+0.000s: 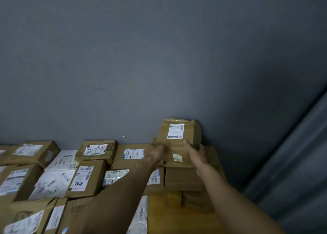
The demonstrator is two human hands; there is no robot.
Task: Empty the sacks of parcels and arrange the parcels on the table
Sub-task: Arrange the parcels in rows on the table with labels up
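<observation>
A brown cardboard parcel (178, 136) with a white shipping label stands tilted against the grey wall, on top of a stack of brown boxes (184, 177) at the table's far right. My left hand (156, 153) touches the parcel's lower left side. My right hand (196, 153) lies with straight fingers against its lower right side. Many other labelled parcels (85, 177) lie in rows to the left. The left hand is blurred. No sack is in view.
The wooden table top (177, 217) shows bare in front of the stack. A grey wall (159, 56) runs right behind the parcels. A grey curtain (300, 171) hangs at the right. White plastic mailers (53, 180) lie among the boxes.
</observation>
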